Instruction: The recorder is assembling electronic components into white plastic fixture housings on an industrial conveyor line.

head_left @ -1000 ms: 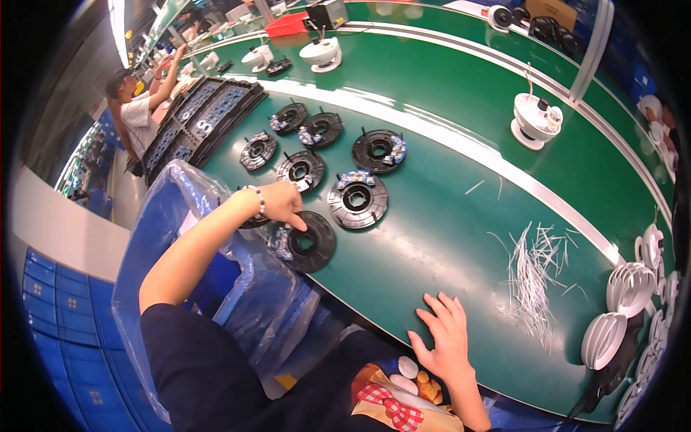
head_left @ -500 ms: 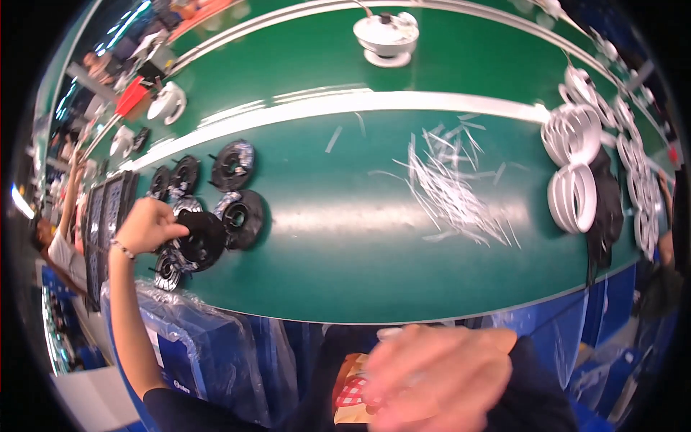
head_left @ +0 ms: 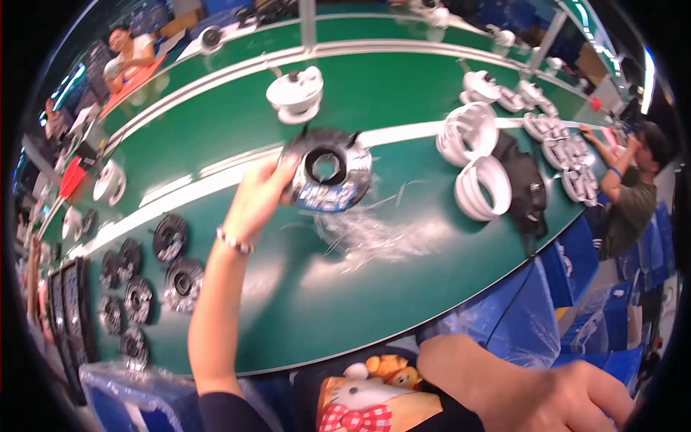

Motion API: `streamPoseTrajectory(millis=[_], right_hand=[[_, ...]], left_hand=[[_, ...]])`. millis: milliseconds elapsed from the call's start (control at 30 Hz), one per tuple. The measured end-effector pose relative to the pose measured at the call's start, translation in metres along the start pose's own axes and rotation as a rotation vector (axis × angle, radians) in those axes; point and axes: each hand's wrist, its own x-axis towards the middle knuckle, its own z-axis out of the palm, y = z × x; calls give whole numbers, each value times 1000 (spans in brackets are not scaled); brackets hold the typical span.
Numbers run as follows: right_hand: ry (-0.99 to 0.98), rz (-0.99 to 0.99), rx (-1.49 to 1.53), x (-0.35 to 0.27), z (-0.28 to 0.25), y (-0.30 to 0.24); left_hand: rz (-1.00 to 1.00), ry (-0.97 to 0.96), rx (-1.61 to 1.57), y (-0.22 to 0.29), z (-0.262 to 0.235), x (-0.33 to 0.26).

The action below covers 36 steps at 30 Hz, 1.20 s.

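My left hand (head_left: 259,194) is closed on the edge of a round black ring-shaped part (head_left: 353,171). The part is raised above the green table, its open centre and the silvery, blue-marked lower rim facing me. Several similar black round parts (head_left: 171,237) lie on the table to the left of my forearm. Low at the right, in front of my body, my right hand (head_left: 568,396) appears empty, its fingers loosely apart and partly cut off by the picture's edge.
Thin clear strips (head_left: 374,241) lie scattered mid-table. White rings (head_left: 484,189) stand stacked beside a black bag (head_left: 524,183) on the right. A white lamp-like unit (head_left: 295,95) sits across the rail. Blue plastic-lined bins (head_left: 504,317) line the near edge. A co-worker (head_left: 633,187) is at the right.
My left hand has lifted a black ring-shaped part from the group at the left and carried it to the right, over the table. My right hand has moved rightward. The view has turned right.
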Motion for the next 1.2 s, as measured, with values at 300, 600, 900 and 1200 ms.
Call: streamPoseTrajectory(millis=[300,600,900,1200], right_hand=[[319,474,-2334,-72,-39,-101],[399,982,-2894,-147,-94,-222],[534,696,-3129,-136,-91,-189],[-250,1090,-2020,-130,-89,54]], left_hand=[[-42,358,-685,-95,-44,-66],[-7,370,-577,-98,-32,-80],[-183,366,-450,-107,-24,-88],[214,488,-651,-115,-37,-93]])
